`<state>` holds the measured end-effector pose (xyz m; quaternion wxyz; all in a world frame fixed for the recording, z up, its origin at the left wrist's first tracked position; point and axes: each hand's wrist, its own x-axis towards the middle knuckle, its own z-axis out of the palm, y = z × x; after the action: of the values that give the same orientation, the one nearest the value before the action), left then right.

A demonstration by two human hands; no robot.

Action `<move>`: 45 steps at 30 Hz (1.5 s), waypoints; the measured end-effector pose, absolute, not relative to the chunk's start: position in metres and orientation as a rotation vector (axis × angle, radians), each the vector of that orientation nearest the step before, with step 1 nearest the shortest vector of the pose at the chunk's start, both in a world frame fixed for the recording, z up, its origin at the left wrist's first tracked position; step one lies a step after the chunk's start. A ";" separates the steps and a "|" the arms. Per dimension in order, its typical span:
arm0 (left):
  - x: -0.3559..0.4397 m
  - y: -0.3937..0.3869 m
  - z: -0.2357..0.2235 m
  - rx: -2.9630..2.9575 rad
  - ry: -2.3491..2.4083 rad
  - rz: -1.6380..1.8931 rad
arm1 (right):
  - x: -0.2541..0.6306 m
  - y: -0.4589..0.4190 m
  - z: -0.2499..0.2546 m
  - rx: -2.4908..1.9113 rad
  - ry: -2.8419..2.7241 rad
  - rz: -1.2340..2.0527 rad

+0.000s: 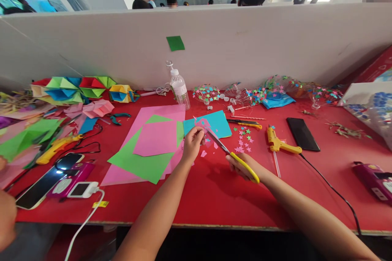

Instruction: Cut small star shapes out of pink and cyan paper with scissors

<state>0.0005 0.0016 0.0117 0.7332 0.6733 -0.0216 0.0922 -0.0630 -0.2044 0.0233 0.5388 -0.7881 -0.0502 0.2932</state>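
Observation:
My left hand (pixel 193 142) is closed on a small piece of pink paper (pixel 202 123), pinched between thumb and fingers. In my right hand (pixel 240 164) are scissors (pixel 245 164) with yellow handles; their blades reach up to the pink paper. Below the hands lie small pink paper scraps (pixel 203 153). A blue sheet of paper (pixel 219 120) rests just behind them. Little pink and green paper stars (pixel 244 138) are scattered to the right of the blades. Pink and green sheets (pixel 157 138) overlap at the left of my left hand.
A yellow glue gun (pixel 280 142) with a black cord and a black phone (pixel 303 133) lie at the right. A utility knife (pixel 249 124), plastic bottles (pixel 180 89) and star-covered clear plastic pieces (pixel 206 94) stand farther back. At the left are folded paper shapes (pixel 67 89) and another person's arm (pixel 6 216).

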 end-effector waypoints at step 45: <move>0.001 -0.001 0.010 1.384 -0.085 0.082 | -0.061 -0.203 0.013 -1.850 -0.104 0.682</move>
<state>0.0015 -0.0010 0.0097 0.7683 0.6378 -0.0393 0.0376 -0.0613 -0.2026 0.0126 0.5510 -0.7818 -0.0441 0.2884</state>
